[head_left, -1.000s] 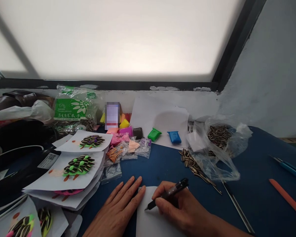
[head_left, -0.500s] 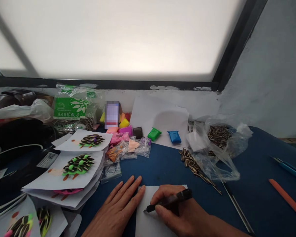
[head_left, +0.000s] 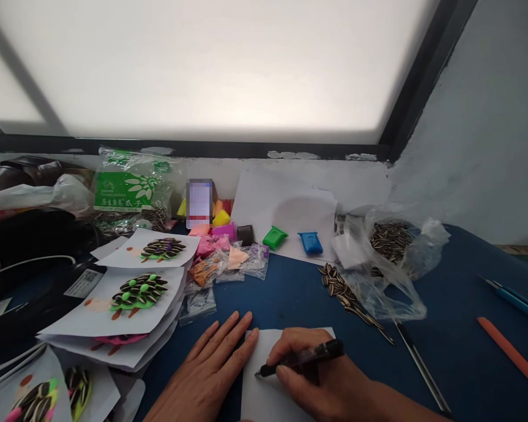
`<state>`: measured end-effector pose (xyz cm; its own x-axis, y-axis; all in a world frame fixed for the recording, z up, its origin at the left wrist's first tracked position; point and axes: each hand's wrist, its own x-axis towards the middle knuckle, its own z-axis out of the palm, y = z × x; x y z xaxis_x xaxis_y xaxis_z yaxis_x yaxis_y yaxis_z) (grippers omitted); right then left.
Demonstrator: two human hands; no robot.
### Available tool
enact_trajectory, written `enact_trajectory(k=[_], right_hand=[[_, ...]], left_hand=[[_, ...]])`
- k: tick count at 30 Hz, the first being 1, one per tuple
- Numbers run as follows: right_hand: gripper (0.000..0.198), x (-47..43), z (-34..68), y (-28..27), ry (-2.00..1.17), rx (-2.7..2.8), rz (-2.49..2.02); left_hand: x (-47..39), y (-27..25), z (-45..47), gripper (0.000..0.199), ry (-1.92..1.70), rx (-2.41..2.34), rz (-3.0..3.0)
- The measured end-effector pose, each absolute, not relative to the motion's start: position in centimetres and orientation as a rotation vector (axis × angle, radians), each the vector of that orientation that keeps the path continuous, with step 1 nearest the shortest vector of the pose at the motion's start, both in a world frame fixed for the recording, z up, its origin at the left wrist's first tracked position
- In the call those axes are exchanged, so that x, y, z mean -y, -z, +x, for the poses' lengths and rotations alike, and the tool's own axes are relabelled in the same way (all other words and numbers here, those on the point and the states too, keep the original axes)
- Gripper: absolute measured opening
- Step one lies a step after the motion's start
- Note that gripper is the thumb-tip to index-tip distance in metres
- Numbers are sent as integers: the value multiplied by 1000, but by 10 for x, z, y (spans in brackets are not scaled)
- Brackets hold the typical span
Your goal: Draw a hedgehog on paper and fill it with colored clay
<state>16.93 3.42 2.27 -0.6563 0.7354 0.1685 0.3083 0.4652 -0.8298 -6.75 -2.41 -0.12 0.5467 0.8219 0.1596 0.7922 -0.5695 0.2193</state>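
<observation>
A black pen [head_left: 308, 355] is gripped in my right hand [head_left: 330, 381], its tip on or just over a white sheet of paper [head_left: 268, 404]. My left hand [head_left: 209, 372] lies flat with its fingers stretched out, the index finger and thumb side at the paper's left edge. No marks can be made out on the sheet. Left of my left hand is a stack of papers [head_left: 77, 313] bearing hedgehog pictures made of clay and striped sunflower seeds; a green-bodied hedgehog [head_left: 139, 292] shows on one of the upper sheets.
Clay packets, green [head_left: 275, 237] and blue [head_left: 311, 242], lie beyond the paper. Loose sunflower seeds [head_left: 341, 290] spread beside a clear plastic bag [head_left: 391, 258] of seeds. A metal rod-like tool [head_left: 422, 369], an orange strip [head_left: 510, 354] and blue tweezers [head_left: 517, 300] lie to the right.
The pen and my right hand have shifted very slightly on the paper, the pen tip a touch to the left. My left hand stays in place.
</observation>
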Motion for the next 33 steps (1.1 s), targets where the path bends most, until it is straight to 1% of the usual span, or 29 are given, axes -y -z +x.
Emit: enact_trajectory(k=[7,18,33], right_hand=[[22,-33,169,-24,-1095,2212,-878],[22,-35,169,-22,-1122,2196,-859],[19,-35,170,-20,-1131,2189,-860]], left_hand=[[24,1,-64,92,-399,-1394,2636],[23,-1,-64,93,-331,-1398,2651],[23,3,-65,92,-385,-1397,2626]])
